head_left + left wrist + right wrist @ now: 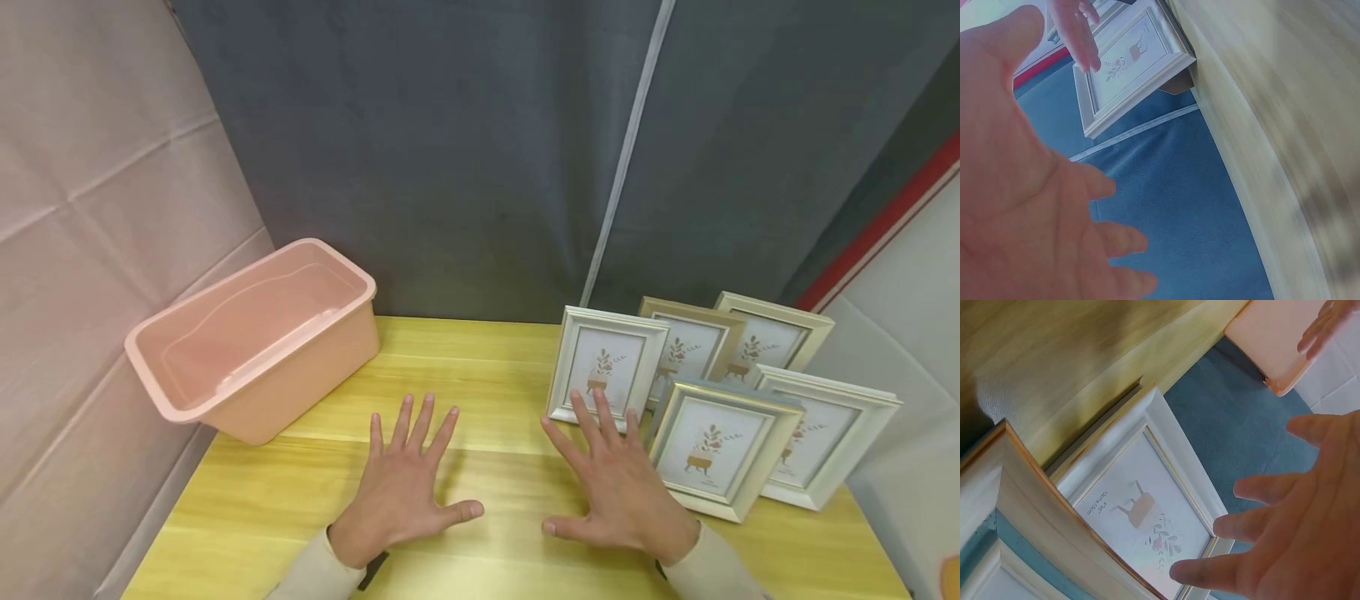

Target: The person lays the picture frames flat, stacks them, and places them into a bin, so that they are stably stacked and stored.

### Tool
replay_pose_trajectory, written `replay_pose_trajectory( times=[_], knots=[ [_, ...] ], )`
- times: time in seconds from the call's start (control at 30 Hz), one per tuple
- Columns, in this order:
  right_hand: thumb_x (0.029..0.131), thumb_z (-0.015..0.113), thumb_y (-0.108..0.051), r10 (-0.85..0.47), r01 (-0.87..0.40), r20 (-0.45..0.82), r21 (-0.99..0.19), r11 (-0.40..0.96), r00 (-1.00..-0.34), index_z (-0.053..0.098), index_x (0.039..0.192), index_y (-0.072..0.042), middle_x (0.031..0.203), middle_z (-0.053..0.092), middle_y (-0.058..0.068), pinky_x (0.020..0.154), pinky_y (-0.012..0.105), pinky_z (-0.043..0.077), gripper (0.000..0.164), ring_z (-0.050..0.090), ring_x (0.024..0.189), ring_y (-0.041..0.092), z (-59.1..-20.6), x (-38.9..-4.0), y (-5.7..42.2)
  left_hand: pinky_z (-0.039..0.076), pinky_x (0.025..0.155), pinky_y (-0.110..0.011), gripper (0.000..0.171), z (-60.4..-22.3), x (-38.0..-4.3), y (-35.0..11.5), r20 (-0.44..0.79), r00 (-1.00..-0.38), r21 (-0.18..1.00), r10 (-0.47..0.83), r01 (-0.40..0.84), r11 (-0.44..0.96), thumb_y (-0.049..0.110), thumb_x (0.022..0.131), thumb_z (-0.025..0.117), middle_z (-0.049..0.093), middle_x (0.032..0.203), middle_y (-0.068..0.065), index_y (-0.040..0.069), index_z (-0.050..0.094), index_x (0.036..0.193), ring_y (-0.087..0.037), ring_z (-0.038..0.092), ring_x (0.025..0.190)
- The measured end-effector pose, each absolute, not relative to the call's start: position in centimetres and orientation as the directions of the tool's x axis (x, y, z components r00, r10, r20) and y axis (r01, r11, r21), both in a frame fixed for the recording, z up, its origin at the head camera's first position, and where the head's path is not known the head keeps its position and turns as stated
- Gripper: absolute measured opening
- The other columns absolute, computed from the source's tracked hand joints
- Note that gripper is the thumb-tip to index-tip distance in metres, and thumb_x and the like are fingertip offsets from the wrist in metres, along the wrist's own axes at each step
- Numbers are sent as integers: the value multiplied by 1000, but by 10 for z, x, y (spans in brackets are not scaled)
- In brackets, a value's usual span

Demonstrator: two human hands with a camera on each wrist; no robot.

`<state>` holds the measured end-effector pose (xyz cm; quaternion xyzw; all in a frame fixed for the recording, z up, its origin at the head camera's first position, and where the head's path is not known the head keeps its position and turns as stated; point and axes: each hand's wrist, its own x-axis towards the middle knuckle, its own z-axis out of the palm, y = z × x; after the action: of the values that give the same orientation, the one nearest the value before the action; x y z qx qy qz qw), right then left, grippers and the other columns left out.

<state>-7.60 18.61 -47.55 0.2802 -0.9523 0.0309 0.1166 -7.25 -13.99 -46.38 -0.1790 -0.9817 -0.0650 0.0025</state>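
Picture frames (716, 450), rectangular, ridge-edged; hands (399, 492) (622, 492) splayed.

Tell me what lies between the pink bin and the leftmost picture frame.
In the head view, only bare wooden tabletop lies between the pink bin and leftmost picture frame; the left hand and right hand are nearer the camera.

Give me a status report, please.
Left hand, right hand: open, holding nothing. Five picture frames standing, right side. Pink bin, left. Gold-edged front frame partly hides others.
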Motion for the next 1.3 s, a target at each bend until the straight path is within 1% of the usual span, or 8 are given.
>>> replay_pose_trajectory(
  times=[0.13,0.23,0.43,0.53,0.63,0.77,0.97,1.3],
  knots=[
    [75,67,-89,-513,-531,245,-8,847,-823,32,167,-30,177,12,21,114,80,34,115,18,160,53,-473,-75,187,4,124,-79,124,-465,-72,-141,48,-939,140,340,343,929,96,76,57,13,177,-15,27,18,171,-45,7,164],
    [79,69,-84,-511,-535,276,-12,845,-814,36,166,-29,177,15,20,115,73,39,109,23,159,49,-471,-75,188,6,125,-78,124,-466,-72,-142,67,-942,150,329,335,930,94,76,60,15,177,-16,27,19,171,-44,9,164],
    [84,73,-71,-522,-585,416,-31,810,-745,53,156,-20,165,41,21,111,62,50,90,48,145,43,-470,-78,192,12,127,-73,120,-465,-72,-143,90,-946,190,313,324,927,89,78,64,16,177,-16,25,20,171,-42,11,164],
    [91,67,-67,-518,-615,492,-46,787,-699,61,148,-15,156,53,20,108,58,53,77,56,136,40,-469,-79,193,19,127,-71,116,-465,-72,-143,111,-944,198,310,327,924,85,81,66,20,176,-17,23,24,170,-43,17,163],
    [99,58,-62,-499,-644,582,-57,763,-642,67,139,-10,145,62,19,103,54,56,66,62,128,39,-468,-81,193,33,122,-69,110,-463,-72,-144,137,-943,206,302,326,923,80,84,68,24,175,-18,22,28,169,-44,24,161],
    [104,53,-53,-458,-673,684,-67,736,-568,74,128,-8,133,69,17,99,52,55,55,66,119,38,-465,-83,193,47,110,-68,105,-463,-71,-144,159,-944,212,290,320,924,76,85,70,29,173,-17,22,32,168,-43,32,158],
    [104,56,-49,-415,-692,744,-88,716,-524,76,123,-6,125,72,16,100,49,50,51,67,112,38,-461,-84,196,52,105,-66,103,-463,-69,-145,189,-939,221,288,326,919,74,86,70,36,170,-16,21,34,166,-41,41,153],
    [104,61,-44,-313,-751,825,-190,632,-471,72,124,4,117,72,19,110,16,41,54,65,101,35,-455,-81,212,58,96,-57,91,-462,-71,-140,317,-894,295,316,409,864,64,86,75,49,161,-9,23,44,161,-34,54,141]
  ],
)
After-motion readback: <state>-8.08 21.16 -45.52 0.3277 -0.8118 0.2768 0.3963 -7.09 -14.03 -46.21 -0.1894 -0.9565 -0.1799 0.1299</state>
